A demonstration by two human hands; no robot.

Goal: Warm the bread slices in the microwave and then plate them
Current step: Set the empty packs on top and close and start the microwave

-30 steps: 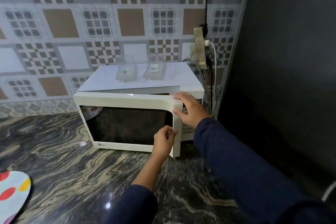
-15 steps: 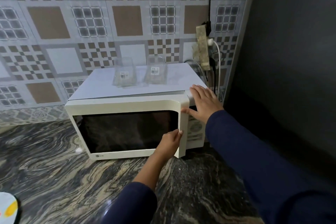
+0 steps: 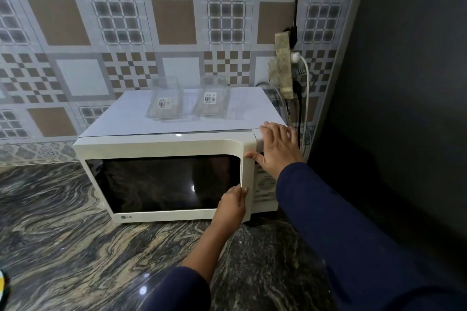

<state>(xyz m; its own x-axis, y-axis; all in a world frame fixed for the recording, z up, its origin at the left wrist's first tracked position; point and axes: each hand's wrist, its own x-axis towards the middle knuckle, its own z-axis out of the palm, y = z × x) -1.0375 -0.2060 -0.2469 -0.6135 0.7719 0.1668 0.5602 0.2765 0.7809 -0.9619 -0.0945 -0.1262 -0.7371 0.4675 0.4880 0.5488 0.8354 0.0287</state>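
A cream microwave [image 3: 161, 145] stands on the marbled counter against the tiled wall. Its door [image 3: 164, 182] has a dark window and lies nearly flush with the body. No bread shows through the glass. My left hand [image 3: 232, 207] is curled on the door's lower right edge. My right hand [image 3: 278, 146] lies flat with fingers spread over the microwave's top right corner, above the control panel [image 3: 264, 184], and its thumb touches the door's edge.
Two clear glass containers [image 3: 164, 101] [image 3: 212, 98] with barcode stickers sit on the microwave's top. A power strip [image 3: 284, 65] with cables hangs on the wall behind its right side. A dark wall [image 3: 404, 83] runs close along the right. A colourful plate's edge [image 3: 2, 285] peeks in at bottom left.
The door has swung from partly open to nearly flush, with my left hand moving in along with it. My right hand has slid from the door's top corner onto the microwave's body.
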